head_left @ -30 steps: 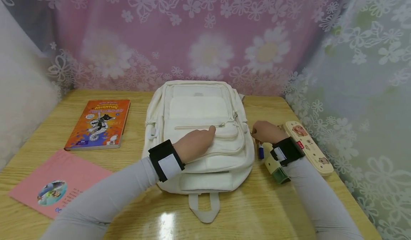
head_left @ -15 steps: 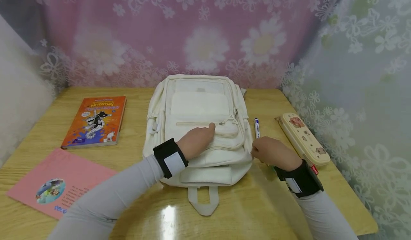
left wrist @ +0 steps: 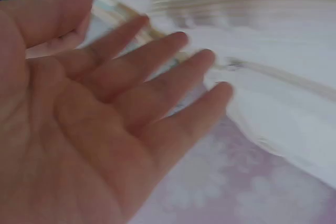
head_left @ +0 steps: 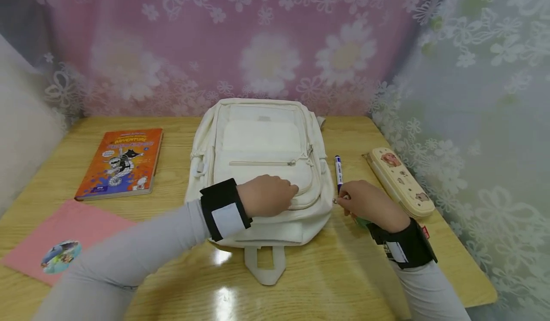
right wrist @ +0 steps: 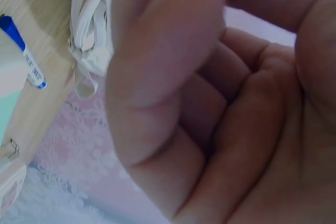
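Grip of the right hand [head_left: 371, 204]: narrow, fingers curled, with thumb and index finger pinching a small metal zipper pull [head_left: 335, 200] at the right edge of the backpack [head_left: 259, 139]. Grip of the left hand [head_left: 266, 196]: wide and holding nothing, fingers extended and slightly spread in the left wrist view, positioned over the lower front of the backpack; contact with the fabric cannot be confirmed. The backpack is off-white and lies front side up at the middle of the worktop [head_left: 326, 283], carry handle [head_left: 265, 276] toward the person. The marker [head_left: 338, 170], white and blue, lies just beside the backpack, its near end at the right hand. A green item [head_left: 362, 221] is mostly hidden by that hand. The cream pencil case [head_left: 401, 180] lies near the right edge of the worktop. The orange book [head_left: 122, 163] lies left of the backpack, apart from it. The pink booklet [head_left: 94, 225] lies nearer the person, partly covered by the left sleeve [head_left: 172, 235]. The floral curtain [head_left: 206, 34] hangs behind the far edge
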`<state>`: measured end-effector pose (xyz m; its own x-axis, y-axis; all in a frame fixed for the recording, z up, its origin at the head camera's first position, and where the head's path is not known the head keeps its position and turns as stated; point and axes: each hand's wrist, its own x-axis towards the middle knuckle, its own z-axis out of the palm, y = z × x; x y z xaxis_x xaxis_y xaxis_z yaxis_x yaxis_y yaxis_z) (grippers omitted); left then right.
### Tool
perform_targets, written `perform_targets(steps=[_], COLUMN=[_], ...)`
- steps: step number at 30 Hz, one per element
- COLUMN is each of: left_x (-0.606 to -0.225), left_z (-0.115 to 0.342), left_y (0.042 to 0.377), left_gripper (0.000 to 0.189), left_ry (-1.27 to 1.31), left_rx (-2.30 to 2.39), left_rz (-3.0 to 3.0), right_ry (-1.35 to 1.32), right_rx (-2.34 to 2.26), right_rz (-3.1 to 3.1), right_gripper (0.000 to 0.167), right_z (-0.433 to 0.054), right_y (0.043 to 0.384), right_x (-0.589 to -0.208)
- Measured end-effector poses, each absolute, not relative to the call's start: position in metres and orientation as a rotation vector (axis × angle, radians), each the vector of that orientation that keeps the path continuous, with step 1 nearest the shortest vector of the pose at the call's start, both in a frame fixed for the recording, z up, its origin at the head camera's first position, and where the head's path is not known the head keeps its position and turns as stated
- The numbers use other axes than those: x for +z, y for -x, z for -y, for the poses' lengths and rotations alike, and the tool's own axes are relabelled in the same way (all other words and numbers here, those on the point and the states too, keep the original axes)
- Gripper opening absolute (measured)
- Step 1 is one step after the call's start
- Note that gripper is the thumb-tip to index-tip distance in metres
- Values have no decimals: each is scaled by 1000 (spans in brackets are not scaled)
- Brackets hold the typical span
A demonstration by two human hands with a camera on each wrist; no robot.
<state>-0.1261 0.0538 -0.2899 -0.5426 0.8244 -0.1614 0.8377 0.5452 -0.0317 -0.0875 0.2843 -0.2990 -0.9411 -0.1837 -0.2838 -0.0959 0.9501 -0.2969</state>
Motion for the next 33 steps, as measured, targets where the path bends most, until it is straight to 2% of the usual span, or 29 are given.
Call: perform_targets(steps=[5, 13, 21, 28, 31, 33], left_x=[-282, -318, -330, -320, -317, -317], left_z=[-104, -162, -168, -156, -150, -147], left_y=[129, 151, 165, 153, 143, 138], left_gripper=[21, 15, 12, 11, 15, 17], left_ry=[-1497, -1481, -1488, -1667, -1744, -1773], left_rx=[-277, -223, 185, 137, 68, 38], left_rz=[-2580, -2587, -2443, -2509, -2521, -2515], right_ry=[155, 65, 235, 424, 486, 511], right_rx=[-439, -496, -627, -498, -417, -343], right_rz=[-2895, -2951, -2882, -2896, -2936, -2952], right_gripper=[15, 16, 10, 19, 22, 30], right_z=[-287, -284, -296, -319, -320, -318], right_y=[81, 72, 71, 89, 101, 110], right_x=[-299, -299, -296, -285, -292, -301])
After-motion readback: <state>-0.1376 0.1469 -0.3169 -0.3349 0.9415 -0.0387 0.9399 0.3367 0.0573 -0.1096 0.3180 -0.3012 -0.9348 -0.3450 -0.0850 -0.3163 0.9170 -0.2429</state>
